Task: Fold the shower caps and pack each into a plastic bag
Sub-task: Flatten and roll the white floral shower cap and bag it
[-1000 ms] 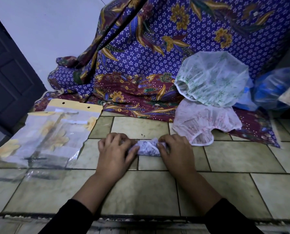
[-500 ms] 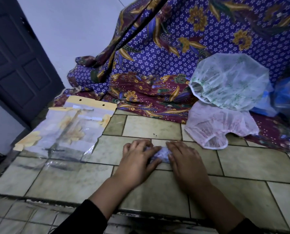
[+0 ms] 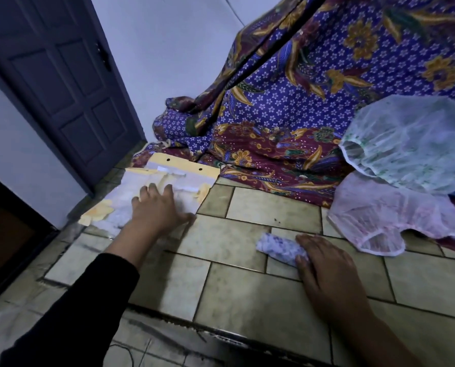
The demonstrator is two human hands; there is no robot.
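A rolled-up shower cap, white with purple print, lies on the tiled counter. My right hand rests on its right end, fingers pressing it down. My left hand is stretched out to the left, fingers spread flat on a pile of clear plastic bags with yellow headers. Two unfolded caps lie at the right: a pink one and above it a green-printed one.
A purple and maroon batik cloth drapes behind the counter. A dark door stands at the left. The counter's front edge runs below my arms, with a drop beyond it.
My left hand let go of the rolled cap and reached left onto the plastic bags. My right hand stays on the cap. The camera swung left.
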